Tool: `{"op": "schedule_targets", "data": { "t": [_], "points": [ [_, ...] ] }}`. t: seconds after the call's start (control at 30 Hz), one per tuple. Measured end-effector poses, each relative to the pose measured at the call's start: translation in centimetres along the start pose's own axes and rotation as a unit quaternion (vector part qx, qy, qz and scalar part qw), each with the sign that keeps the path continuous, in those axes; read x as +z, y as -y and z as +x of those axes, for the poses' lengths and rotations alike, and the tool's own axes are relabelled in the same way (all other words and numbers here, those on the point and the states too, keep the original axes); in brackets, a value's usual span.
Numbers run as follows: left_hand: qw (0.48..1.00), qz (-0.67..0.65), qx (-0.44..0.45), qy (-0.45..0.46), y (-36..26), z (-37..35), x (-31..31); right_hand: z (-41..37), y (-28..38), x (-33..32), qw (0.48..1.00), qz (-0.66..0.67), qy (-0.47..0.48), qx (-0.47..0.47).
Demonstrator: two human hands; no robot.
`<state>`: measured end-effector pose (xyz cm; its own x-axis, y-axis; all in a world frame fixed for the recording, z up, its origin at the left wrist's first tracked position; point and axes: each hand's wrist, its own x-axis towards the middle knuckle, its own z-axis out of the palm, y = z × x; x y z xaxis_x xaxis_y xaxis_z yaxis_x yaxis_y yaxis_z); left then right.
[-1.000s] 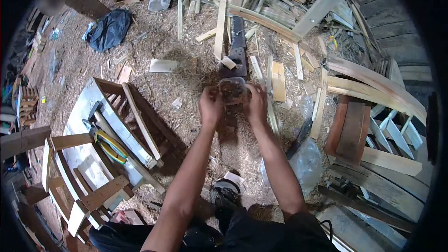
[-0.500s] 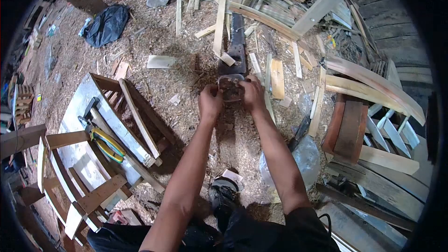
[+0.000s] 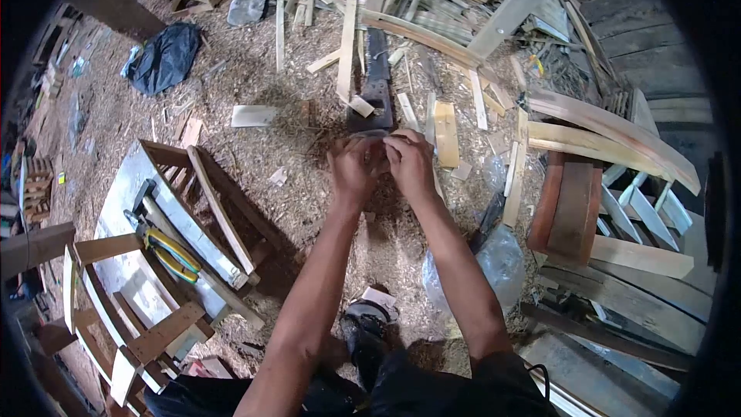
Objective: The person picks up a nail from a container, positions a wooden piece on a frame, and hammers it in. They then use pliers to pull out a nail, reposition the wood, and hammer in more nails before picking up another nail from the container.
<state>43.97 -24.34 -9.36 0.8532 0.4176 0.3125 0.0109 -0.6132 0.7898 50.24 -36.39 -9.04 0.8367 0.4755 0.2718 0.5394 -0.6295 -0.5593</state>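
My left hand [image 3: 355, 172] and my right hand [image 3: 410, 161] are close together over the wood shavings, fingers curled around a small container that they mostly cover. Its pale rim [image 3: 373, 133] shows at the top between them; what is in it is hidden. Just beyond my hands lies a hand saw [image 3: 377, 86], with a small wood offcut [image 3: 360, 106] on its wide end. A yellowish board piece [image 3: 445, 134] is to the right of my right hand.
At left, pliers with yellow handles [image 3: 171, 253] and a hammer [image 3: 143, 194] rest on a wooden frame [image 3: 123, 212]. A black plastic bag [image 3: 164, 59] lies farther back. Clear plastic [image 3: 500, 266] sits beside my right forearm. Curved wooden parts [image 3: 617, 135] stand at right.
Both hands have closed further over the container, hiding most of it, and my left hand has turned. The whole view has shifted slightly.
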Motion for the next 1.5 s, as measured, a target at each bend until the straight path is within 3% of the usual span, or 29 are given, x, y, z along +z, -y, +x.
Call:
{"op": "schedule_targets", "data": {
  "t": [0.23,0.3,0.43,0.6,0.63,0.67,0.73,0.77,0.9,1.07,1.17,1.27,1.33,1.4,1.5],
  "points": [
    [0.978,-0.163,-0.131,0.023,0.0,0.1,1.0,-0.4,0.5,-0.7,0.991,0.125,-0.052,0.019],
    [0.85,-0.439,-0.289,0.041,-0.9,0.2,0.8,-0.7,0.6,-0.2,0.953,0.257,-0.089,0.135],
    [0.838,-0.447,-0.311,0.02,-1.1,0.0,1.2,-1.2,1.3,-1.5,0.925,0.311,-0.05,0.211],
    [0.803,-0.539,-0.254,-0.038,-0.9,-2.1,4.0,-3.7,1.5,-3.3,0.908,0.362,-0.049,0.204],
    [0.818,-0.483,-0.312,0.009,-3.1,-2.0,2.7,-4.3,1.3,-3.7,0.926,0.317,-0.051,0.199],
    [0.813,-0.489,-0.315,0.027,-3.6,-2.7,3.0,-4.9,1.1,-4.2,0.941,0.272,-0.052,0.195],
    [0.802,-0.482,-0.347,0.06,-4.0,-3.4,3.5,-5.7,0.8,-4.7,0.932,0.273,-0.093,0.219],
    [0.816,-0.488,-0.302,0.073,-2.7,-3.9,5.0,-6.2,0.4,-4.7,0.933,0.262,-0.113,0.221],
    [0.836,-0.411,-0.316,0.181,-4.5,-4.9,5.3,-8.5,-0.9,-5.2,0.923,0.248,-0.165,0.243],
    [0.798,-0.442,-0.352,0.209,-6.0,-6.0,7.0,-12.0,-2.3,-7.6,0.897,0.234,-0.164,0.336],
    [0.783,-0.44,-0.369,0.239,-7.1,-6.6,7.4,-13.9,-3.4,-7.8,0.899,0.24,-0.204,0.305],
    [0.784,-0.442,-0.37,0.229,-7.8,-6.9,7.5,-14.4,-3.3,-8.0,0.904,0.233,-0.161,0.319],
    [0.789,-0.432,-0.375,0.225,-7.2,-7.1,7.2,-14.0,-3.0,-7.0,0.901,0.261,-0.185,0.293],
    [0.782,-0.466,-0.339,0.238,-5.9,-7.3,7.1,-13.1,-2.3,-7.1,0.899,0.274,-0.154,0.306],
    [0.819,-0.429,-0.321,0.205,-6.4,-5.9,4.9,-11.9,-1.7,-6.5,0.906,0.298,-0.136,0.269]
  ]
}}
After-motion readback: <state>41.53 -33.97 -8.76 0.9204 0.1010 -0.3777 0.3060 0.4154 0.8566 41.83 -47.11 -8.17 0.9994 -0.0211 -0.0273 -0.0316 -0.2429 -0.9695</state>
